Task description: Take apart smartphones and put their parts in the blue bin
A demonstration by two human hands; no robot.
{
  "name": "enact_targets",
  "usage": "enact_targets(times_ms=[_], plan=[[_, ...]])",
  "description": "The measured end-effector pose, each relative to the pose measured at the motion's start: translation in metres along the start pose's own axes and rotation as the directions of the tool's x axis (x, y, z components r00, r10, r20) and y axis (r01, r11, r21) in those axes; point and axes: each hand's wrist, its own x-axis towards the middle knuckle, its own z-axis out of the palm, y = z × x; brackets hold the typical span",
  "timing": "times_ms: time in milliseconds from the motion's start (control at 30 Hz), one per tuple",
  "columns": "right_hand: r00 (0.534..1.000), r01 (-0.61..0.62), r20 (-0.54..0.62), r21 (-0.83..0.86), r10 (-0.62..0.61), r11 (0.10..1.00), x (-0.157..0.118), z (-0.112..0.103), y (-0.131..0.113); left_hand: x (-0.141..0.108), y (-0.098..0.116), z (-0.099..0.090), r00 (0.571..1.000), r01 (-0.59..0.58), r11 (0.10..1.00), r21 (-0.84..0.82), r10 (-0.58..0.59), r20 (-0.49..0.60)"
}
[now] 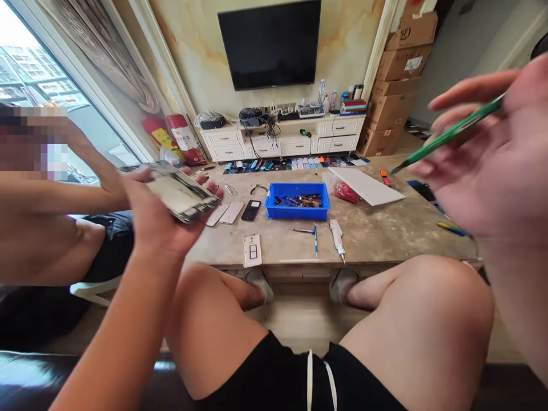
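Gripping the phone (182, 191), the left hand (160, 228) is closed around it from below, the phone lying across the palm and fingers. The thumb sits at about 10 o'clock on the phone and fingertips curl past its edge between 1 and 3 o'clock, while the wrist runs off toward 7. The phone is tilted, a pale plate showing on its face with dark parts along the edges, and it is held above the table (402, 231), clear of its surface.

The right hand (492, 148), well apart at about 3 o'clock from the phone, is pinched on the green tool (454, 134). The tool slants toward 8 o'clock, its dark tip well apart from the phone.

Also at 3 o'clock from the phone stands the bin (297, 213), with small black and orange parts inside. Around the bin lie the black phone (251, 210) near 9 o'clock, the cover (252, 251) between 7 and 8, the blue stick (316, 242) at 5, the driver (337, 237) between 4 and 5, and the board (368, 185) near 3.
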Motion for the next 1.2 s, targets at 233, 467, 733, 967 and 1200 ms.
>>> enact_targets(times_ms=[233,467,733,967,1200], plan=[[0.994,-0.102,0.057,0.185,0.093,0.978,0.024,0.079,0.039,0.051,-0.018,0.033,0.916,0.313,0.949,0.032,-0.311,0.254],[0.941,-0.209,0.264,-0.045,0.213,0.977,0.059,0.113,0.103,0.094,-0.067,0.051,0.760,0.547,0.835,0.060,-0.526,0.383],[0.929,0.023,0.364,-0.234,0.065,0.972,0.059,0.105,0.144,0.126,-0.083,0.042,0.549,0.632,0.749,0.198,-0.613,0.568],[0.854,0.378,0.457,-0.215,-0.249,0.901,0.068,0.115,0.147,0.128,-0.083,0.045,0.461,0.741,0.631,0.229,-0.726,0.509],[0.864,0.371,0.443,-0.243,-0.237,0.897,0.059,0.116,0.158,0.124,-0.088,0.038,0.396,0.736,0.616,0.282,-0.729,0.558]])
